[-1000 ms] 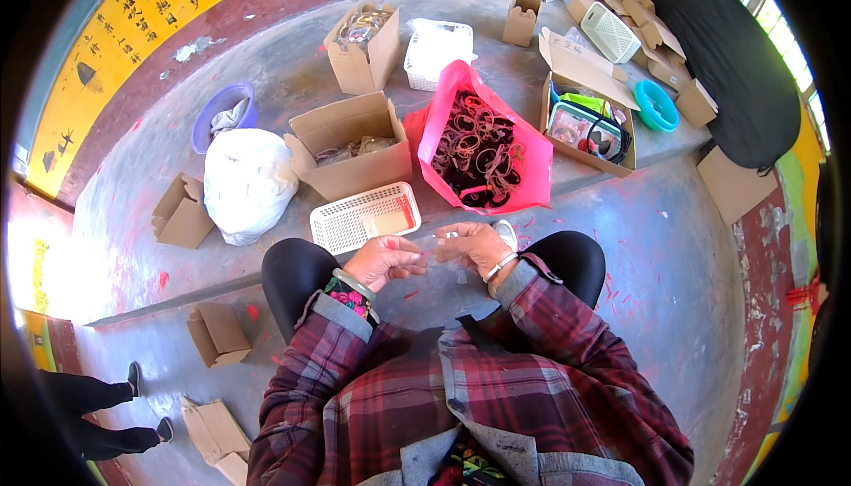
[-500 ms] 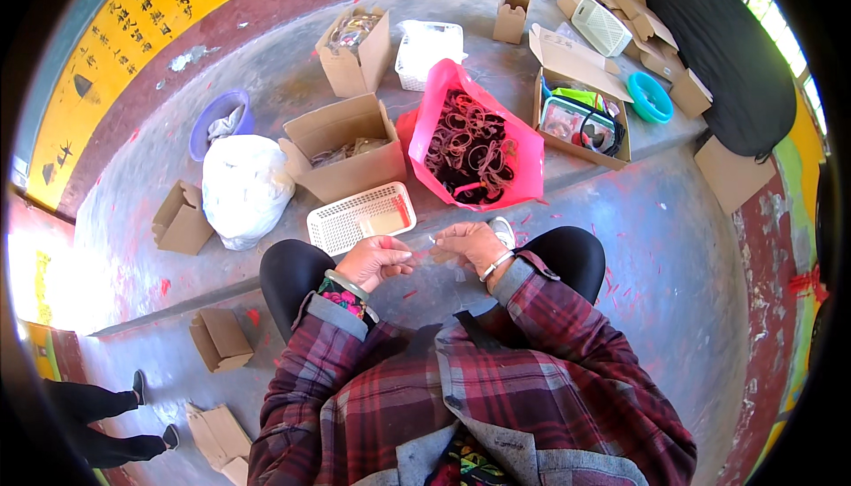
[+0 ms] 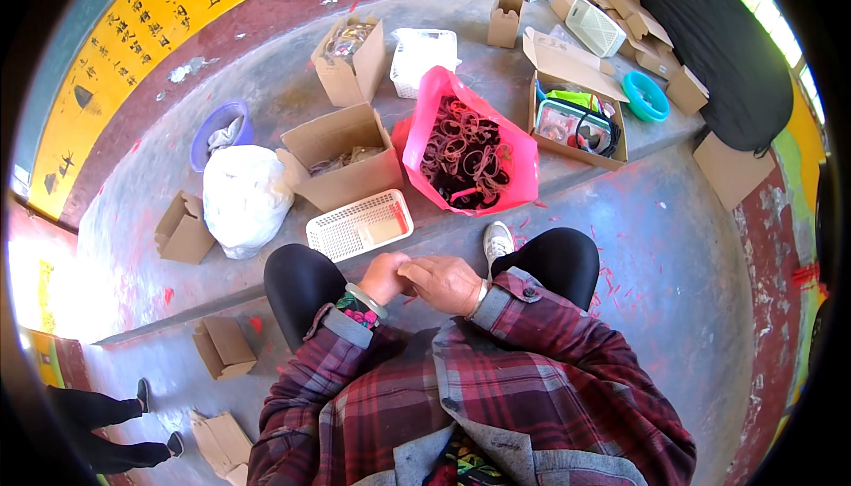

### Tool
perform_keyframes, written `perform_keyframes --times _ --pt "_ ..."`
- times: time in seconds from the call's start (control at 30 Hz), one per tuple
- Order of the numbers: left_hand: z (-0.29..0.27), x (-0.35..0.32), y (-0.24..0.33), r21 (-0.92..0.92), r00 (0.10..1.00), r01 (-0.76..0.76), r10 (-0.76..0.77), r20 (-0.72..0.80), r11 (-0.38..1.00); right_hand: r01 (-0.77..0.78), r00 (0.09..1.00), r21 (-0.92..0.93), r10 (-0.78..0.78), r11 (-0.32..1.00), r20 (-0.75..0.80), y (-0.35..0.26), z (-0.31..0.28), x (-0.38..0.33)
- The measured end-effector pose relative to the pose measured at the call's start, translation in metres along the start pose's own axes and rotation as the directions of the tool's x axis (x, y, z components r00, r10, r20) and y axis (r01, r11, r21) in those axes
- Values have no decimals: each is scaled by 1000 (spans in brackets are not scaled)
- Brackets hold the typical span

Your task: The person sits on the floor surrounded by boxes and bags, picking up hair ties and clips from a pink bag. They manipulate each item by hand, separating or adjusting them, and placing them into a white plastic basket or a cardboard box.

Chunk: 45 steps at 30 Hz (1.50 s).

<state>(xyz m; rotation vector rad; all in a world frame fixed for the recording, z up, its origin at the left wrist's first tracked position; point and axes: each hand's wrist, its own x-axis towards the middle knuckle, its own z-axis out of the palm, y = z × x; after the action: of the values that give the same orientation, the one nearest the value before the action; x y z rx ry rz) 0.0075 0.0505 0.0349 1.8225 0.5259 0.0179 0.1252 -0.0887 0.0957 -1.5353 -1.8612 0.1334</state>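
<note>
My left hand [image 3: 383, 278] and my right hand [image 3: 443, 284] are pressed together between my knees. Both are closed, with the right hand's fingers lying over those of the left. Whatever may be between them is hidden. Just beyond them a white perforated plastic basket [image 3: 330, 236] stands on the raised step, with a flat pale piece and a red strip inside. Right of the basket is an open pink bag [image 3: 523, 171] full of dark and pinkish loops, perhaps hair ties or cords.
Left of the basket are an open cardboard box [image 3: 350, 186], a stuffed white plastic bag [image 3: 246, 207] and a purple basin [image 3: 202, 145]. At right stand a carton of goods [image 3: 581, 156] and a turquoise basin [image 3: 645, 97]. Another person's dark-trousered legs [image 3: 102, 404] show at lower left.
My hands were apart, fingertips pinching, with a small whitish thing at the right one. They have come together, the right over the left, slightly closer to my body. The view has shifted slightly.
</note>
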Motion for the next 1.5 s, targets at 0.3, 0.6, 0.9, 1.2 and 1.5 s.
perform_keyframes --times 0.3,0.6,0.9,1.2,1.5 --pt "1 -10 55 35 975 203 -205 85 979 -92 979 -122 112 988 172 5 5 -4" --pt "-12 -3 31 -378 926 377 -340 163 846 -158 973 -101 172 982 151 10 14 -8" --pt "-13 -6 41 -245 983 182 -181 29 952 -233 964 -106 244 967 103 12 16 -7" --pt "-13 -12 39 -67 998 -16 20 63 998 -365 927 -71 370 928 68 13 11 -4" --pt "-9 -21 32 -201 955 44 18 295 979 -589 799 487 554 645 234 4 -3 8"
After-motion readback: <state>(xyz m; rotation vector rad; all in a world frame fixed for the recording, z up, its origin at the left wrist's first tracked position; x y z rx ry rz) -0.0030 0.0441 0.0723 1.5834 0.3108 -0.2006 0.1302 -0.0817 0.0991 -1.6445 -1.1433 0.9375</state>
